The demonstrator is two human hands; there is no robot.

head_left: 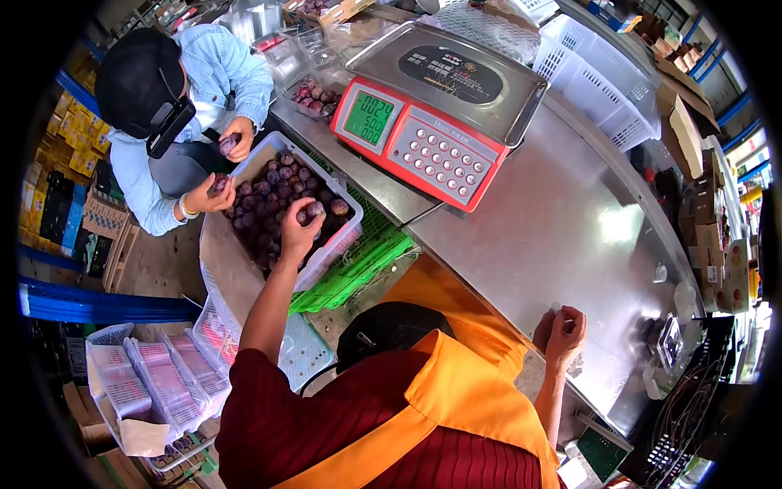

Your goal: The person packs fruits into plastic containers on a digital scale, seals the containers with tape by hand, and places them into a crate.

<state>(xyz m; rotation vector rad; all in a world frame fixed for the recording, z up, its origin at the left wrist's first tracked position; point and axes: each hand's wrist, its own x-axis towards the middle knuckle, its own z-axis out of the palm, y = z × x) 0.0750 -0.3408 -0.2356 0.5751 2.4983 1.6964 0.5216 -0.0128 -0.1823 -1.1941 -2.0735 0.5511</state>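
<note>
Our left grip (296, 236) is clamped on plums (314, 209) over the well-filled crate (334, 254); a smaller batch (316, 99) sits left of the scale (415, 151). Our right grip (566, 332) curls at the near worktop (562, 253) edge, contents unclear.

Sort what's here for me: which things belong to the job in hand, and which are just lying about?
In the work:
left hand, holding plums over the crate
right hand, fingers curled, at the table edge
co-worker's hands, also holding plums

Lying about, seemingly:
red scale, display lit
packed plums
white baskets
green plastic
</note>
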